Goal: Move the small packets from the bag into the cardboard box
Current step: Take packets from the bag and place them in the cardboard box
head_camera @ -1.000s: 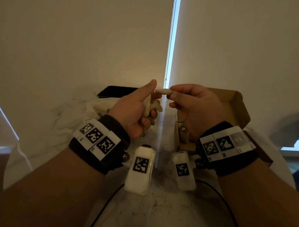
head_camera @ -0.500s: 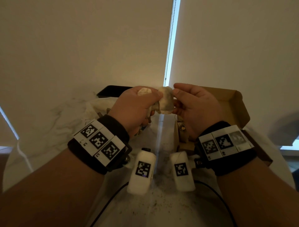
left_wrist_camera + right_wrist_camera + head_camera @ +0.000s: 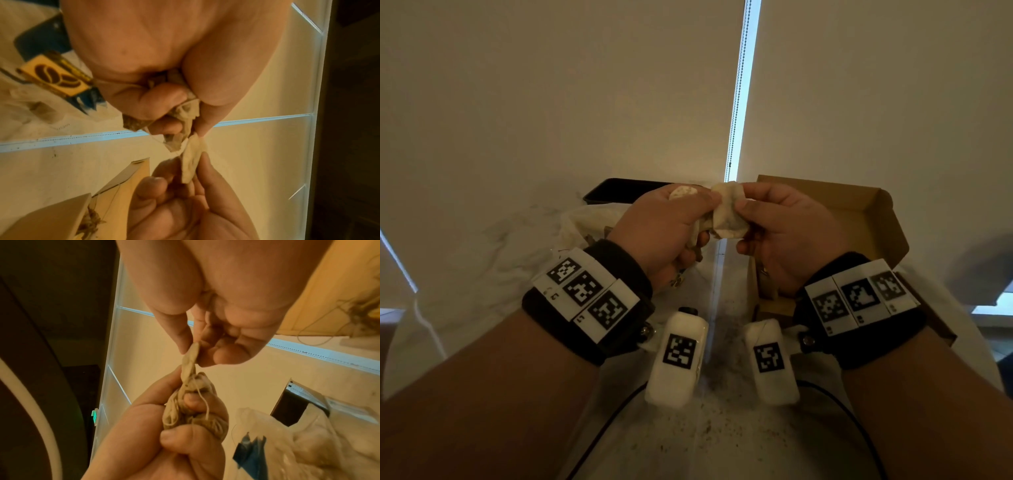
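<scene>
Centrally, left hand (image 3: 671, 233): closing as a fist around a crumpled bunch of small packets (image 3: 185, 417), the fingers curling fully over them and loose threads trailing out between the knuckles.
Right hand (image 3: 784, 236): pinching one flat, pale packet (image 3: 727, 219) between thumb and forefinger, with the remaining fingers loosely bending beneath it; the packet is standing on edge in the wrist views.
Packet position: hanging in the air between the two hands, its near end touching the bunch in the left fist; whether a thread is joining them cannot be told.
Bag (image 3: 582, 226): lying crumpled on the table (image 3: 482, 246) behind and below the left hand, translucent white with a dark blue mark visible in the right wrist view.
Cardboard box (image 3: 873, 219): sitting open on the table under and behind the right hand, its flap standing up at the back; some threads and tea-bag-like pieces are resting inside it.
Yellow label with coffee-bean print (image 3: 55, 76): lying beside the bag.
Dark flat tray (image 3: 619, 190): resting at the far edge of the table, behind the bag.
Wrist bands: carrying black-and-white square markers on both forearms.
</scene>
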The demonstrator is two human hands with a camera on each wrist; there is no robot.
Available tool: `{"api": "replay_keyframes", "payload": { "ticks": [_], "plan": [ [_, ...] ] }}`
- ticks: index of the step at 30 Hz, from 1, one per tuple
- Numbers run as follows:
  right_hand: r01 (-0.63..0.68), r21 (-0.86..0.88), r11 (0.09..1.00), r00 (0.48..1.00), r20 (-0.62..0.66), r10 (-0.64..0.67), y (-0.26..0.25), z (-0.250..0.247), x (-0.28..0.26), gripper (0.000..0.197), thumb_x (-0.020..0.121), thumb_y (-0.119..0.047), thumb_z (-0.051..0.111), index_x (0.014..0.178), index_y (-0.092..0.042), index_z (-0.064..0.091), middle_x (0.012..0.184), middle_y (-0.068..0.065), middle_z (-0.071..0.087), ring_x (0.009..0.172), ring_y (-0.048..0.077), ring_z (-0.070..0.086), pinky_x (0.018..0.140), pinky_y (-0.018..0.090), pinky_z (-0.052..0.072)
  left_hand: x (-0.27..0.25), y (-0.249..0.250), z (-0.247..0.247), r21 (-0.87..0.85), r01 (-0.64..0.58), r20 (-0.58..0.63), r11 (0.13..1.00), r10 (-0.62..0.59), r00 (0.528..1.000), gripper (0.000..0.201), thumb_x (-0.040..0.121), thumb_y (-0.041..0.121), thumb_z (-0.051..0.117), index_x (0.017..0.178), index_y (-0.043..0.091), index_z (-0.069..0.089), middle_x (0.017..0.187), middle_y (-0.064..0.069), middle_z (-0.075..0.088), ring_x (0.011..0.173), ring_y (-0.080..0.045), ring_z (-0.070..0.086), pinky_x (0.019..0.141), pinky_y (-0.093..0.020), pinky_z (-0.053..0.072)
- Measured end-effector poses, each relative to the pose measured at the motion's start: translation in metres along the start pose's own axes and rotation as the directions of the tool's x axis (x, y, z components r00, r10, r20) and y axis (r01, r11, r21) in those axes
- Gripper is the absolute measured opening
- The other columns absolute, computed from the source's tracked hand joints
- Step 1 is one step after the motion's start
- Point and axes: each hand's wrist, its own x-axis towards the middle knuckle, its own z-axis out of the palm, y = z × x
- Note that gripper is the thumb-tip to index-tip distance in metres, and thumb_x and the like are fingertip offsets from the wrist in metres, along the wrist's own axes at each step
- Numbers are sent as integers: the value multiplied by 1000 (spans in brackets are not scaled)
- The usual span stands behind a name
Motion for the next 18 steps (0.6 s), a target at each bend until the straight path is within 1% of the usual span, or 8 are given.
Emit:
{"api": "replay_keyframes", "payload": {
  "ticks": [3, 5, 7, 9, 11, 13, 15, 18],
  "plan": [
    [17, -42, 999, 1000, -5, -17, -1, -3, 0, 14, 95, -9, 56, 99, -17, 67, 94, 8, 72, 74, 19, 67, 56, 28, 52, 0, 1, -2, 10, 12, -8, 1000, -12, 1000, 39, 93, 37, 68, 115, 6, 67, 88, -15, 61, 55, -12, 50, 36, -18, 33],
    [27, -58, 998, 998, 55, -24, -4, -6, -1, 18, 95, -6, 54, 100, -17, 68, 95, 9, 71, 70, 19, 65, 54, 28, 51, 0, 4, -4, 7, 28, 0, 1000, -28, 1000, 49, 89, 49, 69, 116, 8, 69, 86, -11, 62, 55, -11, 50, 36, -18, 33],
    [51, -110, 993, 993, 109, -39, -8, -10, -2, 21, 93, -3, 57, 101, -19, 69, 86, 8, 68, 64, 17, 59, 52, 27, 48, -2, 6, -6, 34, 52, 40, 998, -54, 998, 55, 83, 56, 69, 112, 10, 70, 82, -8, 62, 54, -10, 50, 35, -18, 33],
    [77, -178, 981, 991, 119, -56, -9, -13, -1, 23, 89, -4, 62, 102, -23, 68, 76, 3, 66, 62, 17, 56, 53, 28, 47, -3, 6, -7, 109, 61, 83, 992, -70, 994, 50, 82, 51, 73, 107, 8, 69, 79, -8, 61, 54, -11, 50, 35, -18, 33],
    [84, -192, 978, 993, 92, -67, -9, -15, 0, 24, 87, -6, 66, 103, -25, 68, 75, 2, 68, 67, 21, 58, 57, 32, 48, -5, 6, -6, 177, 53, 92, 983, -70, 993, 34, 87, 39, 73, 103, 9, 68, 78, -10, 61, 53, -12, 50, 36, -18, 33],
    [71, -115, 991, 997, 49, -66, -10, -13, -1, 24, 86, -6, 67, 105, -22, 67, 75, 1, 71, 71, 24, 59, 59, 31, 50, -4, 5, -5, 178, 40, 78, 983, -54, 995, 27, 91, 33, 71, 103, 8, 69, 78, -10, 61, 53, -12, 50, 37, -19, 34],
    [56, 55, 997, 998, 11, -57, -12, -11, -2, 26, 86, 0, 64, 107, -16, 64, 74, -1, 73, 70, 20, 64, 59, 27, 53, -4, 4, -4, 130, 36, 58, 991, -43, 997, 29, 93, 33, 69, 106, 7, 69, 79, -9, 61, 54, -10, 51, 37, -20, 35],
    [65, 195, 979, 996, -78, -51, -17, -10, -3, 23, 88, 8, 58, 100, -10, 63, 77, 4, 72, 69, 17, 69, 58, 24, 55, -4, 5, -1, 38, 60, 50, 997, -62, 997, 29, 93, 32, 68, 109, 7, 67, 80, -8, 61, 53, -9, 52, 35, -18, 34]
  ]
}}
